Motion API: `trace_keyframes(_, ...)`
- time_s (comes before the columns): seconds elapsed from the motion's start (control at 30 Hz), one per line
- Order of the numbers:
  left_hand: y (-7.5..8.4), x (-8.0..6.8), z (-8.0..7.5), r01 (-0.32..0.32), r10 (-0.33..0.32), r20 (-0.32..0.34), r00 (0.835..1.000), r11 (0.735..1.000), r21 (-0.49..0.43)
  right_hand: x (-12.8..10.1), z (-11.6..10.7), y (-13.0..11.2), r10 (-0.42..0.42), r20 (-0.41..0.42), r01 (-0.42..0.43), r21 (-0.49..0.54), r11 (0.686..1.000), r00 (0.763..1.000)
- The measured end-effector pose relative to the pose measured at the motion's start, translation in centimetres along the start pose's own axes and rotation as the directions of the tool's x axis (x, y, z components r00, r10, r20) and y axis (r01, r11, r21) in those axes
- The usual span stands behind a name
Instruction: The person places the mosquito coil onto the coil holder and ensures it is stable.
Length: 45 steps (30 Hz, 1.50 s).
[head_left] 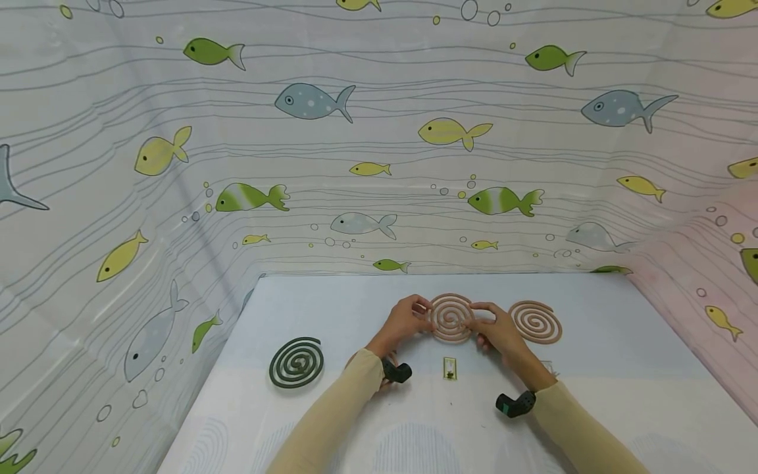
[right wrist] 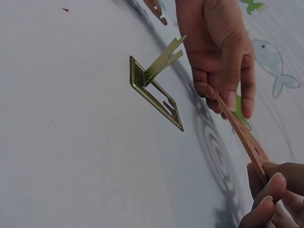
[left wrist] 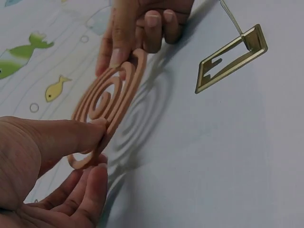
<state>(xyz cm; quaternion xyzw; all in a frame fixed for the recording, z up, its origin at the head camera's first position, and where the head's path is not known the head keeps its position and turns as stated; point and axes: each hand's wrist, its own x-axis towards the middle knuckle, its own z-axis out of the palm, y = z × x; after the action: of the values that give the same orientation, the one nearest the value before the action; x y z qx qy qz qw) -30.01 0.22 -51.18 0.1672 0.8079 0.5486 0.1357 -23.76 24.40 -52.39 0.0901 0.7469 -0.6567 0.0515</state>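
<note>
Both hands, left hand (head_left: 404,320) and right hand (head_left: 496,329), pinch opposite rims of the pink coil (head_left: 451,318), lifting it off the tabletop (head_left: 592,395) near the metal stand (head_left: 450,368)

A dark green coil (head_left: 296,363) lies left, a second pink coil (head_left: 535,322) right.

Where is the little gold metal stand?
In the head view the gold stand sits on the table between the two wrists, just in front of the pink coil that the left hand and right hand hold up.
</note>
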Motion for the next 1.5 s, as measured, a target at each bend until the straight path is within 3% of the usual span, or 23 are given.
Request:
trace_keyframes(0.77,0.2,-0.7,-0.6,-0.103,0.111,0.027,0.993,0.972,-0.209,-1.1,0.4,-0.3,-0.109,0.059,0.110,-0.005,0.994,0.992)
trace_keyframes(1.2,0.8,-1.3,-0.7,-0.087,0.104,0.061,0.993,0.968,-0.235,-1.8,-0.1,0.0,-0.155,0.097,0.157,-0.018,0.987,0.983)
trace_keyframes(1.5,0.6,-1.8,-0.7,-0.091,0.116,0.094,0.989,0.967,-0.239,-2.8,-0.1,-0.3,-0.151,0.076,0.153,-0.023,0.988,0.986)
